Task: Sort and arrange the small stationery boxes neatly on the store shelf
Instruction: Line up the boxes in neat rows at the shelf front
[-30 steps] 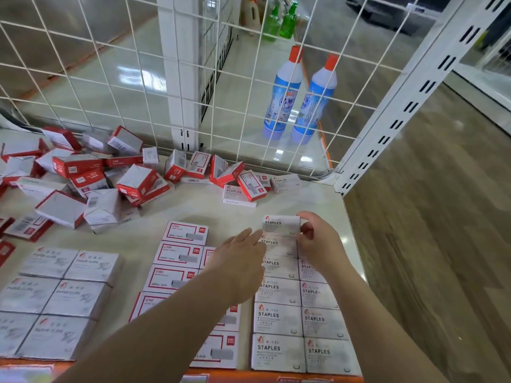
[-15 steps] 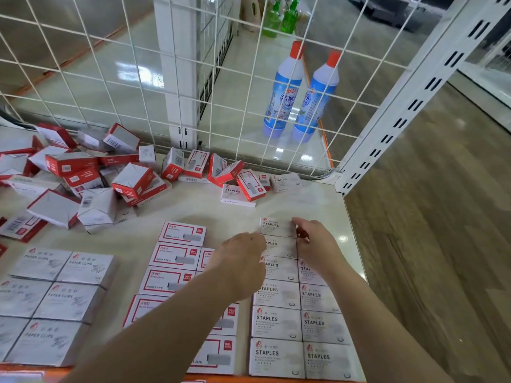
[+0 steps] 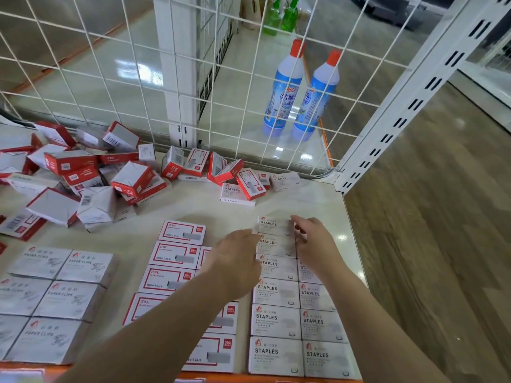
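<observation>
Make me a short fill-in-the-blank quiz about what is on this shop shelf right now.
1. The grey boxes lined up under the right hand are printed with the word ____.
2. The flat grey boxes at the near left read PAPER ____.
3. Behind the wire grid stand two blue bottles with ____ caps.
4. The loose boxes at the back left lie in a ____, not in rows.

Missing words: STAPLES; CLIPS; red; heap

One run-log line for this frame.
top staples box laid at column's far end | left hand, right hand touching its sides | loose pile unsorted
</observation>
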{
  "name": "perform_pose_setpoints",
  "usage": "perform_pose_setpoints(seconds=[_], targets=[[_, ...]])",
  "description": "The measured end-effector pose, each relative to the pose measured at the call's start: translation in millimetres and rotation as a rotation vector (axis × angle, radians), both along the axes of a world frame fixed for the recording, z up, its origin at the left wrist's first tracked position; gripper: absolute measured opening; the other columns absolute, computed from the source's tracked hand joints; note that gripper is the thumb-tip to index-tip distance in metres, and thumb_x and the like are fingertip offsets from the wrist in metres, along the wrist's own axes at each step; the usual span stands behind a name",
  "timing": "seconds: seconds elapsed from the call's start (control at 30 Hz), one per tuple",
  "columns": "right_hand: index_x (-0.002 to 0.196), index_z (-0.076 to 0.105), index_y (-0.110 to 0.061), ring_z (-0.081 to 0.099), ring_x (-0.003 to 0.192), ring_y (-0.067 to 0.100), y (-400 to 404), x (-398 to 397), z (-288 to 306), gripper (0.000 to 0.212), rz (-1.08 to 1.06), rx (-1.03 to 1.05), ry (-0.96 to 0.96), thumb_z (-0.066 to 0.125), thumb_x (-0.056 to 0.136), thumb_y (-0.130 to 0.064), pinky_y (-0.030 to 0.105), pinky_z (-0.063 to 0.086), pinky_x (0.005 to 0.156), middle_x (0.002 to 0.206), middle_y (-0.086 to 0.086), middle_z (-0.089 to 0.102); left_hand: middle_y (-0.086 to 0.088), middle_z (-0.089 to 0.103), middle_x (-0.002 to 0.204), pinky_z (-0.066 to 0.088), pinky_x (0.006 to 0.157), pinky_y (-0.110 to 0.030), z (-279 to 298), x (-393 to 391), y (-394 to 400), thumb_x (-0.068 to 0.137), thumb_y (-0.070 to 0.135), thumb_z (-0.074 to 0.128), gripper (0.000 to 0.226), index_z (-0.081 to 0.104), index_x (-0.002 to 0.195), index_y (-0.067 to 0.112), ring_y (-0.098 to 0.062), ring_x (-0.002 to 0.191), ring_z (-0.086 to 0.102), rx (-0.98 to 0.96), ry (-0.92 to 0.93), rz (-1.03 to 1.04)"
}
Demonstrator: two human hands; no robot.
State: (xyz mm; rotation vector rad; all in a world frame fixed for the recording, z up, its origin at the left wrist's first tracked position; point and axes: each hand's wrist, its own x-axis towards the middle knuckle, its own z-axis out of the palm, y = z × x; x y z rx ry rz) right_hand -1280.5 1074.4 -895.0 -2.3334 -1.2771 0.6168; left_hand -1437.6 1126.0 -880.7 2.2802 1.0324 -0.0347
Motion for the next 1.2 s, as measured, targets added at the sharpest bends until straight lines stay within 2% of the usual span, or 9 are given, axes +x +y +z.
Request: perform_pose_setpoints(seconds=[0.13,0.23,0.5,0.63,0.77,1.13,1.2], targets=[[0.135,0.046,-0.012,0.049,0.112,0.016,8,-7,0,0.045,-0.08,0.096,-0.03,0.047,0.09,-0.003,0.015,0.032,0.085,0.127,0.004,0.049,0.004,0.037,0.138,0.029,0.106,-0.031,2,-22,12,0.095,0.02,0.041,0.038,0.039,0.134,0.021,-0.016,0.128,0.034,0.144,0.056,0.154],[0.134,0.046,-0.012,0.048,0.116,0.016,19,-16,0,0.042,-0.119,0.143,-0.018,0.046,0.092,-0.01,0.016,0.031,0.087,0.129,0.003,0.05,0.005,0.042,0.131,0.034,0.1,-0.029,1,-47,21,0.097,0.021,0.037,0.03,0.043,0.126,0.02,-0.014,0.119,0.039,0.163,0.065,0.218],[0.131,0.045,-0.005,0.047,0.116,0.024,57,-38,-6,0.045,-0.158,0.105,0.024,0.055,0.09,-0.021,0.023,0.034,0.089,0.127,0.012,0.047,0.01,0.037,0.136,0.031,0.105,-0.027,2,-81,31,0.098,0.029,0.039,0.038,0.038,0.135,0.023,-0.01,0.125,0.038,0.189,0.105,0.135],[0.123,0.05,-0.009,0.051,0.108,0.026,73,-40,-11,0.043,-0.178,0.102,-0.013,0.06,0.086,-0.028,0.032,0.041,0.092,0.118,0.01,0.052,0.009,0.039,0.135,0.039,0.097,-0.027,3,-80,37,0.097,0.03,0.04,0.039,0.04,0.136,0.024,-0.01,0.122,0.041,0.15,0.115,0.126],[0.122,0.053,-0.013,0.054,0.107,0.025,85,-40,-18,0.043,-0.2,0.081,-0.042,0.06,0.086,-0.034,0.039,0.046,0.093,0.118,0.008,0.056,0.01,0.039,0.136,0.042,0.093,-0.024,4,-81,41,0.097,0.031,0.043,0.04,0.041,0.136,0.026,-0.01,0.121,0.043,0.121,0.118,0.102],[0.109,0.064,-0.012,0.059,0.093,0.023,89,-40,-21,0.033,-0.276,0.125,-0.091,0.058,0.086,-0.036,0.031,0.047,0.076,0.104,0.008,0.062,0.013,0.028,0.149,0.042,0.096,-0.027,6,-86,36,0.098,0.032,0.041,0.047,0.031,0.143,0.027,-0.012,0.128,0.041,0.098,0.12,0.064],[0.106,0.065,-0.015,0.057,0.089,0.02,81,-43,-16,0.03,-0.255,0.151,-0.101,0.058,0.085,-0.035,0.027,0.04,0.069,0.1,0.006,0.061,0.013,0.028,0.148,0.042,0.097,-0.028,5,-87,35,0.097,0.033,0.042,0.048,0.031,0.143,0.028,-0.012,0.128,0.041,0.093,0.126,0.071]])
